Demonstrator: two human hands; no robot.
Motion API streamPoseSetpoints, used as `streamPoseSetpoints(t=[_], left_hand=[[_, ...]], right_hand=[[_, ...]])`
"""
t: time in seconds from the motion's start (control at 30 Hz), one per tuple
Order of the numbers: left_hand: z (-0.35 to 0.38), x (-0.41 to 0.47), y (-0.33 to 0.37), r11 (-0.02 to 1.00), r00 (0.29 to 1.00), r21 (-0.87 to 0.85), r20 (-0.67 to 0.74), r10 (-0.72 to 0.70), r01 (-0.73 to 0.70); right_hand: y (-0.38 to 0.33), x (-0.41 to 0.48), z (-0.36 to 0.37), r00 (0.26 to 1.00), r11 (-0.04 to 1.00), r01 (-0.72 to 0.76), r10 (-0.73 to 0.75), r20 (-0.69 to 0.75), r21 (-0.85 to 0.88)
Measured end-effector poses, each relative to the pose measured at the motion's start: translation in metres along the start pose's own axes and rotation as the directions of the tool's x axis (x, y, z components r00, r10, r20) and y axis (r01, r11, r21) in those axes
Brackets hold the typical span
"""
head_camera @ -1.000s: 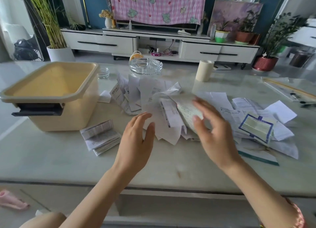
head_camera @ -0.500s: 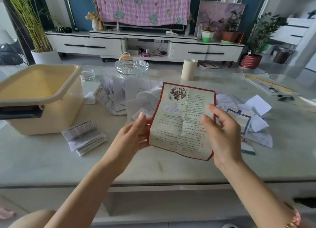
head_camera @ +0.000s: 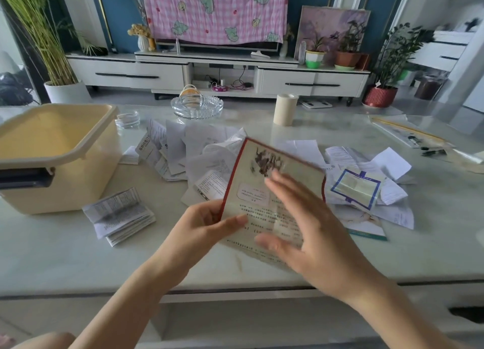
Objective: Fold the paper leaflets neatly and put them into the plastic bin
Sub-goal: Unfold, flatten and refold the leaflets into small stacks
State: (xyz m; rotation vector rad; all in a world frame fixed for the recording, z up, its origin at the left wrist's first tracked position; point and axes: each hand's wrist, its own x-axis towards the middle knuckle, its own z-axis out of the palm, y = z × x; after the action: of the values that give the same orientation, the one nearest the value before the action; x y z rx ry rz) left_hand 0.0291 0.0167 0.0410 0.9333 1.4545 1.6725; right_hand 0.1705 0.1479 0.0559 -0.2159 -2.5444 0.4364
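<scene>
The pale table fills mid-frame. The cream plastic bin sits at its left edge, with loose leaflets heaped at centre. In front of the heap is a red-bordered leaflet. The left hand pinches its left edge, while the right hand, blurred, lies over its face with fingers straight.

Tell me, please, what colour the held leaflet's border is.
The border is red; head view.
</scene>
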Motion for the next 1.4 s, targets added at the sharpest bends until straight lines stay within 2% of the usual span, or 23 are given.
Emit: streamPoseSetpoints(t=[0.1,0.17,0.2,0.27,0.3,0.37,0.43,0.47,0.53,0.6,0.67,0.77,0.83,0.9,0.97,1.07,1.13,1.2,1.27,1.33,1.4], left_hand=[[0.005,-0.005,0.003,0.998,0.997,0.028,0.054,0.052,-0.053],[0.007,-0.006,0.006,0.986,0.988,0.085,-0.026,0.149,-0.146],[0.006,-0.006,0.007,0.975,0.971,0.103,-0.113,0.209,-0.198],[0.004,-0.003,0.005,0.965,0.925,0.150,-0.285,0.252,-0.217],[0.004,-0.003,0.004,0.972,0.928,0.158,-0.304,0.215,-0.173],[0.012,-0.006,0.003,0.998,0.983,0.044,-0.178,0.049,-0.042],[0.023,-0.009,0.000,0.982,0.991,-0.143,-0.036,-0.126,0.119],[0.027,-0.010,-0.002,0.966,0.984,-0.196,-0.031,-0.178,0.168],[0.032,-0.011,-0.005,0.972,0.975,-0.177,-0.134,-0.178,0.153],[0.031,-0.010,-0.007,0.995,0.960,-0.056,-0.264,-0.095,0.084],[0.028,-0.010,-0.005,0.999,0.945,-0.025,-0.322,-0.050,0.045],[0.023,-0.009,-0.002,0.997,0.954,-0.042,-0.292,-0.071,0.061],[0.021,-0.009,0.002,0.986,0.960,-0.121,-0.240,-0.143,0.116],[0.019,-0.008,0.006,0.954,0.954,-0.235,-0.193,-0.232,0.184],[0.014,-0.007,0.008,0.916,0.948,-0.316,-0.117,-0.296,0.247],[0.007,-0.008,0.009,0.869,0.924,-0.329,0.027,-0.383,0.369],[0.008,-0.012,0.008,0.878,0.904,-0.214,0.095,-0.417,0.427],[0.010,-0.015,0.005,0.896,0.891,-0.045,0.147,-0.431,0.441],[0.012,-0.018,0.000,0.909,0.896,0.040,0.160,-0.415,0.414],[0.012,-0.018,-0.001,0.924,0.917,0.050,0.113,-0.382,0.378],[0.012,-0.018,-0.001,0.942,0.942,0.056,0.025,-0.334,0.332]], right_hand=[[-0.001,-0.006,0.002,0.974,0.984,-0.151,0.130,0.186,0.099],[-0.001,-0.005,0.000,0.967,0.946,-0.220,0.179,0.180,0.238],[-0.001,-0.004,-0.002,0.965,0.911,-0.255,0.217,0.148,0.324],[-0.001,0.000,-0.005,0.945,0.784,-0.321,0.303,0.123,0.531],[0.000,0.002,-0.007,0.927,0.683,-0.352,0.347,0.140,0.639],[0.001,0.004,-0.006,0.889,0.488,-0.400,0.414,0.198,0.776],[0.001,0.005,0.000,0.852,0.393,-0.440,0.468,0.237,0.808],[0.001,0.004,0.003,0.832,0.356,-0.459,0.494,0.253,0.814],[-0.002,0.003,0.008,0.803,0.310,-0.482,0.531,0.272,0.820],[-0.001,0.002,0.009,0.802,0.345,-0.498,0.532,0.272,0.796],[0.001,0.002,0.005,0.807,0.371,-0.531,0.496,0.320,0.762],[0.005,0.003,-0.002,0.781,0.287,-0.589,0.442,0.441,0.755],[0.006,0.003,-0.004,0.752,0.182,-0.611,0.438,0.493,0.770],[0.007,0.004,-0.003,0.734,0.129,-0.616,0.451,0.507,0.777],[0.008,0.005,-0.002,0.747,0.143,-0.599,0.454,0.486,0.788],[0.004,0.003,-0.006,0.820,0.294,-0.550,0.370,0.437,0.782],[0.002,0.002,-0.006,0.860,0.390,-0.502,0.316,0.400,0.772],[0.002,0.002,-0.004,0.879,0.421,-0.469,0.302,0.368,0.776],[-0.001,0.003,-0.003,0.884,0.449,-0.466,0.275,0.378,0.762],[0.000,0.004,-0.001,0.874,0.490,-0.484,0.303,0.379,0.725],[0.002,0.005,-0.001,0.833,0.416,-0.536,0.402,0.379,0.735]])
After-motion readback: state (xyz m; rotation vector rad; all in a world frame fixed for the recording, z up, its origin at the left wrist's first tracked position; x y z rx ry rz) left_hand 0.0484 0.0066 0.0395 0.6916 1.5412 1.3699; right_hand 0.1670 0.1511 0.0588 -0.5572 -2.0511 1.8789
